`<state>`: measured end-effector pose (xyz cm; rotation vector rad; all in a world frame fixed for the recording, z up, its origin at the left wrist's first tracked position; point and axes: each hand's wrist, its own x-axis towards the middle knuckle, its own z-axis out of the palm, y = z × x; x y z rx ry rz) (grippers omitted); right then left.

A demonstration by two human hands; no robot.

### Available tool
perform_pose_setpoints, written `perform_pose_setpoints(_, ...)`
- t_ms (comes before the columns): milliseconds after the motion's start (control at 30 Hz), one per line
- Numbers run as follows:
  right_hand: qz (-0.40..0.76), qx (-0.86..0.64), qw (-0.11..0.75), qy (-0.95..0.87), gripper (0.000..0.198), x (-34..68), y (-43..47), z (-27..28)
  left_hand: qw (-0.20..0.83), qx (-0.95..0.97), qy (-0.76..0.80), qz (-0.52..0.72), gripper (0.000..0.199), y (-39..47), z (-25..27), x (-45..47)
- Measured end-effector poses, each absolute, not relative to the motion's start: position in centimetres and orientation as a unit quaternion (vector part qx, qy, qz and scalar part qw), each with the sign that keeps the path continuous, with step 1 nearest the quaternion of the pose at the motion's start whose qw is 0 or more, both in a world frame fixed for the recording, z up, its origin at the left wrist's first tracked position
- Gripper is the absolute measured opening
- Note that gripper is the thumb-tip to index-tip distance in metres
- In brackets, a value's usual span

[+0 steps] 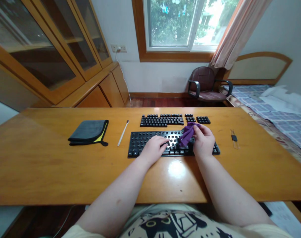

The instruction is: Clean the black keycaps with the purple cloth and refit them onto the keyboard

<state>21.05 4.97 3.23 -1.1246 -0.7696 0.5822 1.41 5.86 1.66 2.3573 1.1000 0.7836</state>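
Observation:
A black keyboard base (138,143) with most of its keycaps off lies on the desk in front of me. My left hand (154,148) rests on its middle with the fingers stretched out, holding nothing. My right hand (204,140) is closed, pinching a crumpled purple cloth (187,135) between thumb and fingers. The cloth hangs over the right half of the base and covers part of it. Behind the base, the loose keycaps (161,120) are laid out in rows, with smaller groups of keycaps (203,120) to the right.
On the wooden desk (66,172), a folded grey cloth (88,130) and a thin white brush (123,133) lie to the left. A small wire keycap puller (234,138) lies at the right. Beyond the desk stand an armchair (205,81) and a bed (266,99).

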Motion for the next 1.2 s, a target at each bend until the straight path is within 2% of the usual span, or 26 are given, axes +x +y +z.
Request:
perform_pose_setpoints(400, 0.284, -0.515, 0.713, -0.381, 0.021, 20.4, 4.8, 3.6, 0.183, 0.866, 0.419, 0.201, 0.02, 5.4, 1.6, 1.6)
perform_pose_setpoints(600, 0.31, -0.511, 0.705, -0.382, 0.024, 20.4, 4.8, 3.3, 0.202, 0.852, 0.431, 0.216, 0.017, 5.2, 1.8, 1.8)
perform_pose_setpoints(800, 0.327, -0.498, 0.708, -0.379, 0.024, 20.4, 4.7, 3.1, 0.199, 0.852, 0.43, 0.224, 0.007, 5.3, 1.8, 1.8)
perform_pose_setpoints(1200, 0.324, -0.504, 0.705, -0.379, 0.021, 20.1, 4.6, 3.4, 0.2, 0.841, 0.446, 0.23, 0.004, 5.3, 1.4, 2.1)
